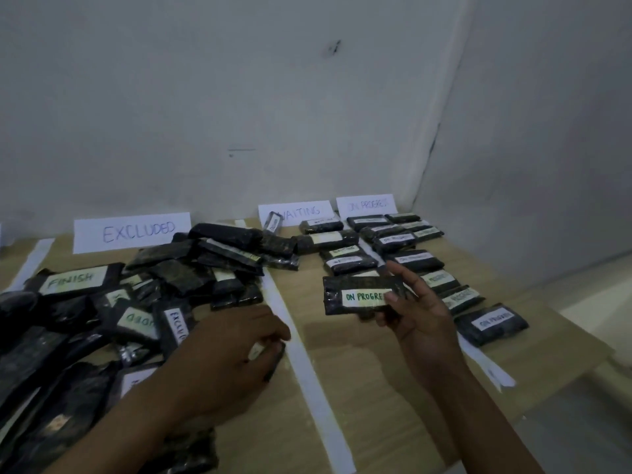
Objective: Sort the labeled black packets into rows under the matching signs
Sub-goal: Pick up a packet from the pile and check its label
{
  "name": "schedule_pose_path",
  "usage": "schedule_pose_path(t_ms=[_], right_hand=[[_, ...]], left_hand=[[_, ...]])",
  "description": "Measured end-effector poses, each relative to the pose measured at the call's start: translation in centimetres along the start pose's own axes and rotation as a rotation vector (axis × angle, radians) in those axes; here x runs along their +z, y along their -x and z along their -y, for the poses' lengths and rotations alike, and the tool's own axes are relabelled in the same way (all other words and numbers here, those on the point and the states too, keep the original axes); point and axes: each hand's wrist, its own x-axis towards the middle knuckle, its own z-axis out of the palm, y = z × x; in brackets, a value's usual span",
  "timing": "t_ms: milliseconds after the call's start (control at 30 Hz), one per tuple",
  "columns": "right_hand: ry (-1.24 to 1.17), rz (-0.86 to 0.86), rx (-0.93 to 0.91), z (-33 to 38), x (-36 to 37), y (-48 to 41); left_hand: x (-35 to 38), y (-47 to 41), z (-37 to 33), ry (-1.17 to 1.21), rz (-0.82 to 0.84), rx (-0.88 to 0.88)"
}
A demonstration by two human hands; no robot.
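My right hand (415, 313) holds a black packet labeled ON PROGRESS (359, 295) above the table, thumb on the label. My left hand (236, 350) is closed on another black packet (270, 357) at the edge of a loose pile of packets (136, 295); that label is mostly hidden. White signs lean on the wall: EXCLUDED (131, 231), WAITING (295, 211), ON PROGRESS (366, 205). A short row of packets (337, 249) lies under WAITING. A longer row (441, 278) runs under ON PROGRESS toward me.
White paper strips (304, 357) divide the wooden table (359, 388) into columns. The table's right edge (561, 388) drops off beside the ON PROGRESS row. The nearest packet of that row (492, 325) lies just right of my right hand. Walls close the back and right.
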Motion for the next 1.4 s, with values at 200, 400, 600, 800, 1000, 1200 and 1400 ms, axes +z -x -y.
schedule_pose_path(t_ms=[200,400,600,800,1000,1200,1400], right_hand=[[0.132,-0.233,-0.070,5.3,-5.2,-3.4],[0.443,-0.461,-0.051,8.5,-12.4,-11.9],[0.641,-0.537,0.056,6.7,-18.4,-21.0],[0.711,-0.610,0.156,3.7,-21.3,-26.6],[1.097,-0.604,0.168,2.2,-22.2,-27.7],[1.292,-0.409,0.092,1.6,-21.0,-26.2],[1.387,-0.331,0.087,1.9,-19.6,-25.3]], left_hand=[[5.6,-7.1,-3.0,0.038,0.078,0.149],[12.3,-11.9,-6.1,-0.078,0.029,0.268],[13.7,-13.2,-5.7,-0.012,0.061,0.290],[14.1,-13.7,-5.5,-0.001,0.102,0.280],[13.9,-13.9,-5.5,0.028,0.156,0.259],[14.0,-13.8,-5.4,0.009,0.170,0.236],[14.2,-13.7,-5.5,-0.016,0.149,0.230]])
